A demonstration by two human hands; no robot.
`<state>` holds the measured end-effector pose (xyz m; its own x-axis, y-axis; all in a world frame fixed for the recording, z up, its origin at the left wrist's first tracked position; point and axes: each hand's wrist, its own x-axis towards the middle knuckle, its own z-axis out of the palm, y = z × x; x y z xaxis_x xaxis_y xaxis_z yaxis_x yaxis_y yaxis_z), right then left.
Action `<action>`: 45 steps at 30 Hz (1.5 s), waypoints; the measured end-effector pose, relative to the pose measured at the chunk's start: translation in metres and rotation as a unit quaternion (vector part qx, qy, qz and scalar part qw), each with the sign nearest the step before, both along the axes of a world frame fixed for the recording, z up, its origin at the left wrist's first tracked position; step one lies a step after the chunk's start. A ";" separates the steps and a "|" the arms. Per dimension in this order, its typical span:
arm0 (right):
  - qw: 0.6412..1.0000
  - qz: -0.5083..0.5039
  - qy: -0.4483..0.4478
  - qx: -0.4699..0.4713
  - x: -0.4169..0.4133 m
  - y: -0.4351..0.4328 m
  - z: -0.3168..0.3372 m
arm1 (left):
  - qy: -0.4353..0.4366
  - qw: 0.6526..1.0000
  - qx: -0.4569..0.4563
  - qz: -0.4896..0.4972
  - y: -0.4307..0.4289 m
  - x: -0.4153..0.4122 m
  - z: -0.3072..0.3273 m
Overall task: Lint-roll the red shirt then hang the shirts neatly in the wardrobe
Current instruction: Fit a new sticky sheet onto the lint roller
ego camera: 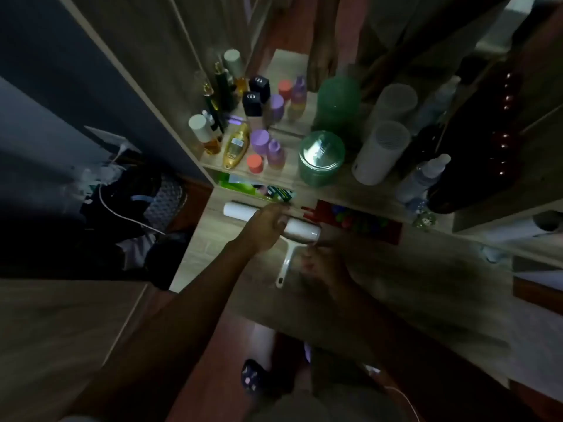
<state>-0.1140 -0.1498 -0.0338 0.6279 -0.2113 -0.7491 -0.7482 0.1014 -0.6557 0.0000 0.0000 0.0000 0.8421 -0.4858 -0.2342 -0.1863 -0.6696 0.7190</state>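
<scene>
Where its fingers curl round the drum's middle, left hand (265, 228) grips lint roller (303, 229). Drum: white, cylindrical, long axis running left to right over the wood-grain desktop (207, 239). Thin white handle (288, 260) points toward the wearer. Right hand (326, 266): blurred, fingertips at the drum's right end, grip not discernible. Behind: green jar (320, 156), lilac-capped bottles (259, 141); labels illegible.
</scene>
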 end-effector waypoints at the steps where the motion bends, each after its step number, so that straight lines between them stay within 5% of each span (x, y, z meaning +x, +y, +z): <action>1: 1.000 -0.001 0.005 0.003 0.002 0.003 -0.004 | 0.008 1.000 0.007 -0.004 -0.005 0.002 -0.005; 9: 0.998 -0.058 0.021 0.027 0.009 0.011 -0.002 | 0.071 0.992 0.095 -0.047 -0.013 -0.001 -0.023; 12: 0.996 0.023 0.039 -0.081 0.008 0.001 -0.013 | 0.069 0.992 0.092 -0.049 -0.006 -0.012 -0.024; 14: 0.997 0.032 0.024 -0.060 0.009 -0.005 -0.006 | 0.097 0.989 0.097 -0.051 0.002 -0.024 -0.024; 19: 0.970 0.170 -0.117 -0.130 0.013 -0.008 0.001 | 0.167 0.983 0.069 0.028 0.023 -0.056 -0.011; 21: 0.877 0.343 -0.214 -0.262 0.007 -0.006 -0.001 | 0.169 0.983 0.031 0.057 0.030 -0.065 0.000; 23: 0.659 0.487 -0.307 -0.485 0.007 0.000 0.004 | 0.163 0.983 -0.015 0.086 0.036 -0.073 0.012; 24: 0.583 0.541 -0.307 -0.523 0.008 0.001 0.008 | 0.156 0.982 -0.034 0.098 0.039 -0.076 0.017; 25: 0.564 0.576 -0.301 -0.510 0.007 0.003 0.012 | 0.143 0.983 -0.047 0.106 0.042 -0.078 0.022; 30: 0.731 0.496 -0.253 -0.393 0.021 0.023 0.039 | 0.096 0.980 -0.093 0.147 0.052 -0.088 0.038; 32: 0.827 0.405 -0.271 -0.281 0.028 0.027 0.054 | 0.084 0.976 -0.109 0.171 0.054 -0.092 0.043; 34: 0.904 0.336 -0.197 -0.175 0.029 0.031 0.068 | 0.078 0.971 -0.123 0.189 0.057 -0.094 0.048; 45: 0.888 0.369 -0.175 -0.211 0.030 0.052 0.084 | 0.135 0.949 -0.081 0.273 0.047 -0.088 0.062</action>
